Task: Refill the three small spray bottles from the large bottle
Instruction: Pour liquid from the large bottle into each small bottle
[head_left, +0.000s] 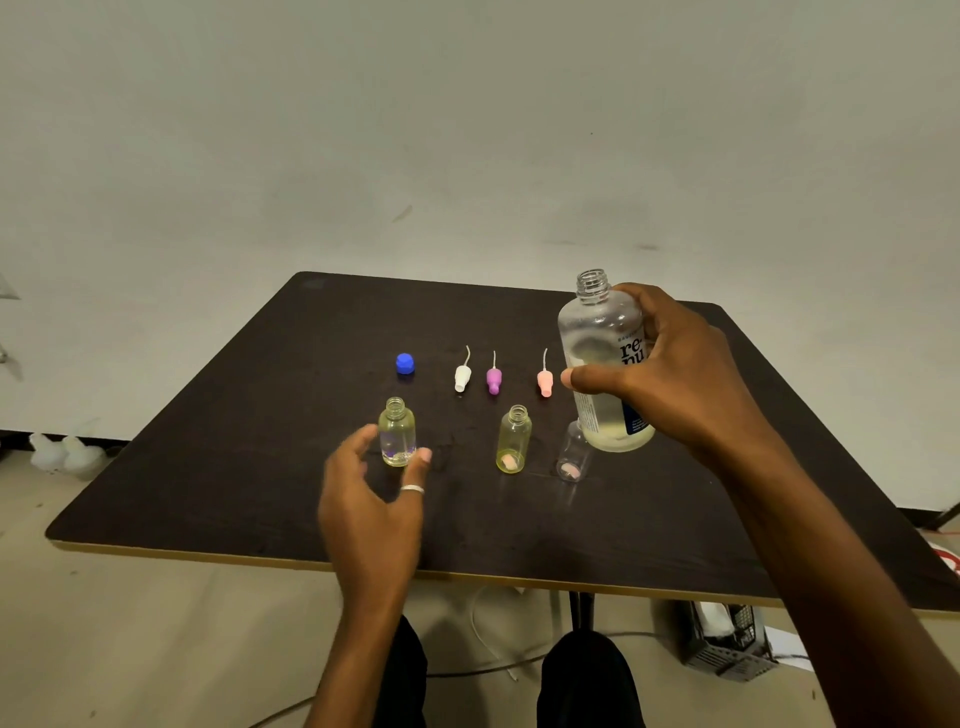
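The filling step seems to be in hand. The right hand (670, 379) is wrapped around the large bottle (597, 332), which is upright, without cap, at the right side of the table (260, 467). The left hand (374, 499) is half open around the left small bottle (397, 431), thumb on one side and a finger on the other. It is blurred, so I cannot tell if it already grips.

The large bottle has pale yellowish liquid in its lower part. The left small bottle and the middle small bottle (514, 441) look yellow. The right small bottle (571, 457), partly behind the large one, looks clear and probably empty.

The blue cap (405, 363) and three spray tops, white (462, 376), purple (493, 379) and pink (544, 382), lie behind them.

The next move probably needs a steady small bottle and a slow tilt over its narrow neck.
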